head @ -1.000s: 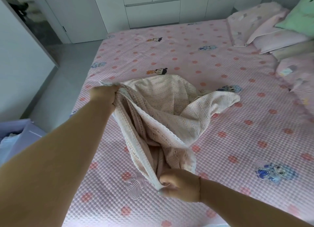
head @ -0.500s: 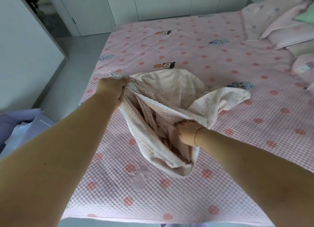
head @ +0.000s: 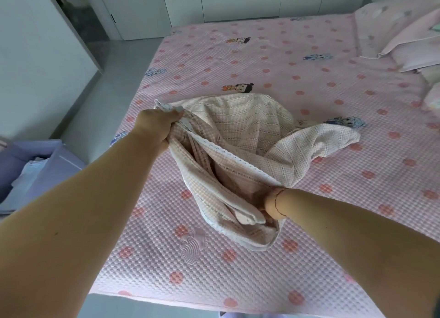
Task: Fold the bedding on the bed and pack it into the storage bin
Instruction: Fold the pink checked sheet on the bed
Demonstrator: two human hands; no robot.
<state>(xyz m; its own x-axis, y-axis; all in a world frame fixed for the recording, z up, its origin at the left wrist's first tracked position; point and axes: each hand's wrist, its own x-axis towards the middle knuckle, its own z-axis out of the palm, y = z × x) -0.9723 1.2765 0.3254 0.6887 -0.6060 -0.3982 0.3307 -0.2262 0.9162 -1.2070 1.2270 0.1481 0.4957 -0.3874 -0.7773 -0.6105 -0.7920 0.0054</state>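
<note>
Fingers of the left hand [head: 156, 125] clutch a bunched edge of the checked blanket [head: 240, 136], lifted over the pink bed [head: 309, 84]. Buried in its near folds, the right hand [head: 271, 204] has a grip that cannot be told. At far left sits a purple storage bin [head: 60, 161].

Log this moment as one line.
stage: unfolded | left hand: grips checked blanket edge | right hand: reaches inside folds, mostly hidden | blanket: bunched on bed

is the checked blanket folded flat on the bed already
No, the checked blanket is bunched and open like a pouch, one edge gripped by the left hand, the right hand reaching inside it.
</note>
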